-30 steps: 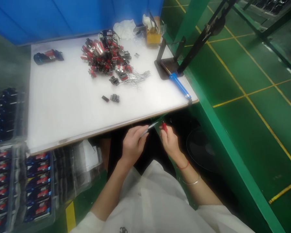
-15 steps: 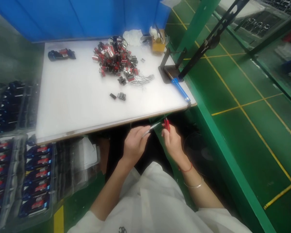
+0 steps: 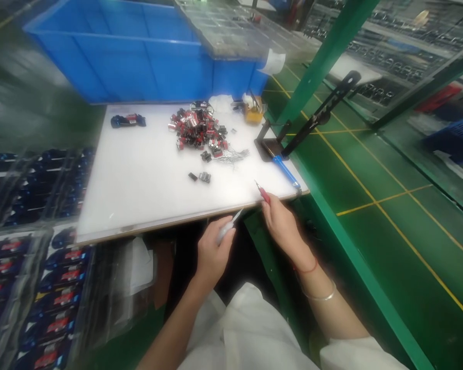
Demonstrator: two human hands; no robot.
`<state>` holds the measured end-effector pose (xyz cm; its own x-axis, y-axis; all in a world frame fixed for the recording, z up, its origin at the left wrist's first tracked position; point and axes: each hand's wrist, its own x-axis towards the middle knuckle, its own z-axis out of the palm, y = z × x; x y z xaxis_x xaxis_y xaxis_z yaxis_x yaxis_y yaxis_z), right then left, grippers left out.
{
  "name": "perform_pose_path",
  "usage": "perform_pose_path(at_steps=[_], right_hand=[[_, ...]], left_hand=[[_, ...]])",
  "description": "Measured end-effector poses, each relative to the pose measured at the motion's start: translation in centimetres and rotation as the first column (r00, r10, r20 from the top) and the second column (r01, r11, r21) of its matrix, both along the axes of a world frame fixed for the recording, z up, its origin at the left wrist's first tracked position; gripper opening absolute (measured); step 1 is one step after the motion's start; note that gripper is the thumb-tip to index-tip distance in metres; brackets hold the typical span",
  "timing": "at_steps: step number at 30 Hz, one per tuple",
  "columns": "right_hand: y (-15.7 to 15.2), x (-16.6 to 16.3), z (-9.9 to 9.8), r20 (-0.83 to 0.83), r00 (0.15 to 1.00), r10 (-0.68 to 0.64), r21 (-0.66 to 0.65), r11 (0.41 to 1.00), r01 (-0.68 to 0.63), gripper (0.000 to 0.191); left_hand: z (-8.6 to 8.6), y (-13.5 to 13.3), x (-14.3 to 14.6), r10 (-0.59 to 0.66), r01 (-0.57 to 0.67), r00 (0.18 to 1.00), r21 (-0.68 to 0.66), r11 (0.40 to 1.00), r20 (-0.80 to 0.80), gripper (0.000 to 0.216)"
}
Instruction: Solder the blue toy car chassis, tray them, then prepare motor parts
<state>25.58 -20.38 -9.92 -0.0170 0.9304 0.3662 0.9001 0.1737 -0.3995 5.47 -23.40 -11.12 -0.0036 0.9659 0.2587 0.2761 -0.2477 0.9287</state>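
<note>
My left hand, in front of the table's near edge, is closed round a small whitish tube with a pointed tip. The tip points up and to the right. To its right, my right hand grips a red-handled tool with a thin metal tip; blur hides its exact kind. That tip reaches over the near edge of the white tabletop. Beyond the hands lie a small black piece and a grey-black part. Farther back is a pile of red and black parts, with thin metal wires beside it.
A blue soldering iron rests by a black stand at the table's right. A dark blue toy car sits back left. Behind stands a blue bin. Trays of blue-red cars fill the lower left. A green post rises at right.
The view has tilted up, showing more of the blue bin. My right hand has brought the red-handled tool over the table edge. The tube in my left hand now tilts up more steeply.
</note>
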Motion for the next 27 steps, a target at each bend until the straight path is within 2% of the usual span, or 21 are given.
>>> perform_pose_path(at_steps=[3, 5, 9, 13, 15, 17, 19, 21, 24, 27], right_hand=[[2.2, 0.3, 0.8, 0.153, 0.988, -0.018, 0.031, 0.999, 0.014, 0.035], [3.7, 0.5, 0.9, 0.242, 0.969, -0.039, 0.059, 0.998, 0.026, 0.034], [6.5, 0.9, 0.4, 0.335, 0.939, -0.076, 0.113, 0.993, 0.040, 0.030], [7.8, 0.8, 0.4, 0.299, 0.951, -0.080, 0.144, 0.989, 0.038, 0.030], [7.2, 0.3, 1.0, 0.172, 0.984, -0.044, 0.171, 0.985, 0.014, 0.031], [5.6, -0.5, 1.9, -0.088, 0.994, 0.065, 0.154, 0.987, -0.051, 0.031], [3.4, -1.4, 2.4, -0.399, 0.905, 0.149, 0.042, 0.989, -0.145, 0.029], [1.2, -2.5, 2.6, -0.634, 0.755, 0.165, -0.063, 0.963, -0.263, 0.031], [-0.8, -3.8, 1.9, -0.804, 0.585, 0.107, -0.108, 0.941, -0.321, 0.039], [-1.4, -4.4, 1.2, -0.866, 0.500, 0.010, -0.138, 0.956, -0.258, 0.042]], left_hand=[[0.4, 0.0, -0.1, 0.008, 0.040, 0.981, -0.240, 0.970, 0.196, 0.029], [0.7, 0.0, -0.2, 0.009, 0.096, 0.949, -0.315, 0.944, 0.316, 0.032], [1.4, 0.5, 0.0, 0.007, 0.124, 0.921, -0.311, 0.942, 0.389, 0.029], [2.0, 1.4, 0.7, -0.009, 0.138, 0.920, -0.302, 0.943, 0.393, 0.026], [2.3, 2.0, 1.3, -0.015, 0.158, 0.899, -0.291, 0.943, 0.438, 0.025], [2.7, 2.6, 1.9, -0.006, 0.161, 0.871, -0.275, 0.948, 0.491, 0.025], [3.2, 3.0, 2.6, 0.010, 0.161, 0.837, -0.263, 0.951, 0.547, 0.024], [3.5, 3.2, 3.4, 0.025, 0.169, 0.796, -0.262, 0.950, 0.605, 0.024], [3.6, 2.8, 4.5, 0.046, 0.196, 0.767, -0.302, 0.933, 0.640, 0.026], [3.2, 2.5, 4.9, 0.001, 0.239, 0.797, -0.317, 0.918, 0.604, 0.030]])
